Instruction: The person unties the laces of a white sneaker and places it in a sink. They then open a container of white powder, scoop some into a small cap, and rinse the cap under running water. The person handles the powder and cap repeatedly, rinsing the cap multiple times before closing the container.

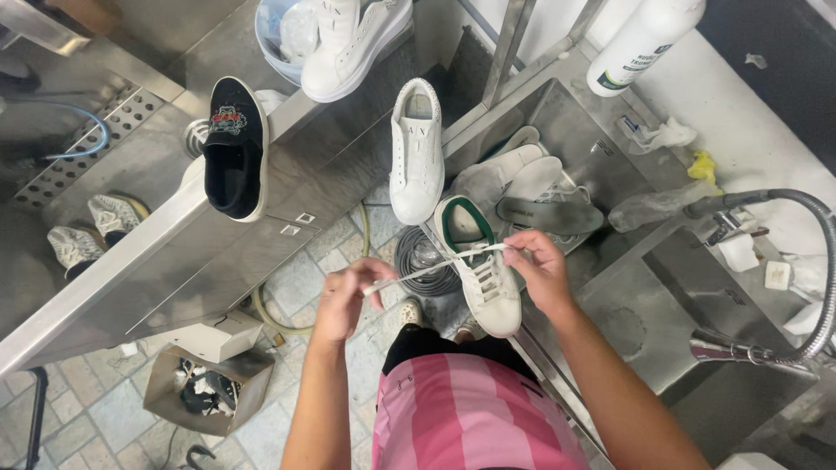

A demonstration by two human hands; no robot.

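A white sneaker with a green lining [485, 277] rests on the steel sink's front edge, toe towards me. A white shoelace [435, 267] runs taut from its top eyelets out to the left. My left hand [347, 298] pinches the lace's left end above the floor. My right hand [538, 265] pinches the lace at the shoe's collar, touching the sneaker's right side.
A plain white sneaker [416, 152] lies on the steel counter [226, 252] beside a black slip-on shoe [233, 148]. The sink [601, 165] holds insoles [522, 178]. Farther back sit a tub with a white shoe [348, 39], a white bottle [640, 43], a hose tap [784, 261]; below, a cardboard box [205, 387].
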